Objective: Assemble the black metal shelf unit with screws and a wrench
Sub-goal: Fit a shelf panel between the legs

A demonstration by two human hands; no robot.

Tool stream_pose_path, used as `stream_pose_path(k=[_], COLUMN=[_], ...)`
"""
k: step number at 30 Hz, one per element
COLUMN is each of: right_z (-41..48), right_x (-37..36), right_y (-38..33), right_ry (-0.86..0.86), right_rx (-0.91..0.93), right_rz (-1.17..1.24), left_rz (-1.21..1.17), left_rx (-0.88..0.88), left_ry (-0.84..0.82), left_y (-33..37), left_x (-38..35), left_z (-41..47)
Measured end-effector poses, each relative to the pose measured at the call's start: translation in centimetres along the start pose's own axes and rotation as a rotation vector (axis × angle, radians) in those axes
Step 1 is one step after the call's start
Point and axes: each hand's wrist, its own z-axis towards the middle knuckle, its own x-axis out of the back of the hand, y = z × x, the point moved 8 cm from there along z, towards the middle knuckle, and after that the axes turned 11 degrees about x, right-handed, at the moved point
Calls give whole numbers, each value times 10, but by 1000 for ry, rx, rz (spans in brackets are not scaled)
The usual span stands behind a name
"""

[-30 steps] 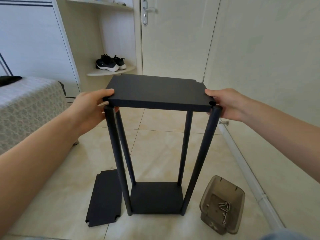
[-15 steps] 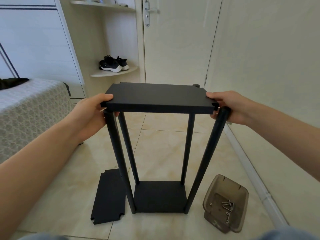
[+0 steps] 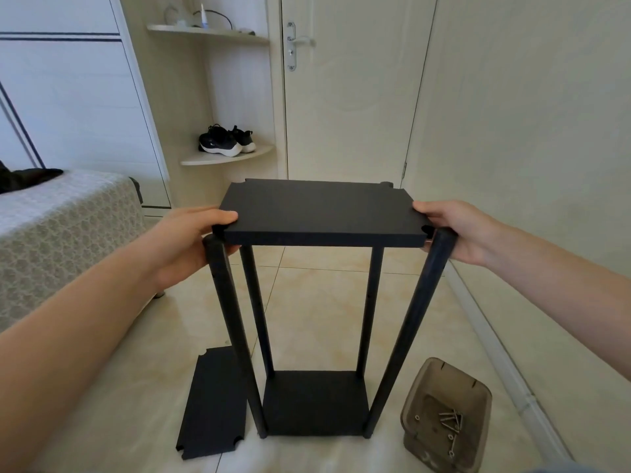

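1. Now, at the far left, your left hand (image 3: 191,240) grips the left end of the top board (image 3: 321,213), with the thumb lying on top and the fingers curled beneath.
2. Low on the floor (image 3: 324,319), a spare board (image 3: 213,404) lies flat just beside the frame's left foot, its long axis running away from you.
3. The left front post (image 3: 232,322) stands with its top just outside and below the board's near-left corner notch, touching or nearly so. I judge it is not yet seated.
4. The top board hangs level between your hands, straight ahead, with its long axis left to right. It sits directly above the bottom board (image 3: 316,402), which rests on the floor between the four posts.
5. The right front post (image 3: 409,322) leans outward, so its top is just right of the near-right notch. Drawing both front posts inward looks like the thing your coming move turns on.
6. Your right hand (image 3: 454,230) clasps the board's right end, fingertips on top. It is as near to its corner as the left hand is to its own.
7. The clear tub (image 3: 444,373) near the frame's right foot holds loose screws (image 3: 450,419). No wrench shows.
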Motion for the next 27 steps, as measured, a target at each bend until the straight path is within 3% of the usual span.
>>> stream_pose_path(k=[9,16,27], right_z=[-1,1,-2], right_x=[0,-2,2], right_y=[6,11,20], right_ry=[12,113,57], right_rx=[-20,-82,-43], right_rz=[142,147,199], left_rz=[-111,-110,-213], left_rx=[-14,-28,48], left_ry=[-98,-98,-59], left_y=[-10,-8,-23], left_x=[-4,-7,-8], left_z=[3,6,13])
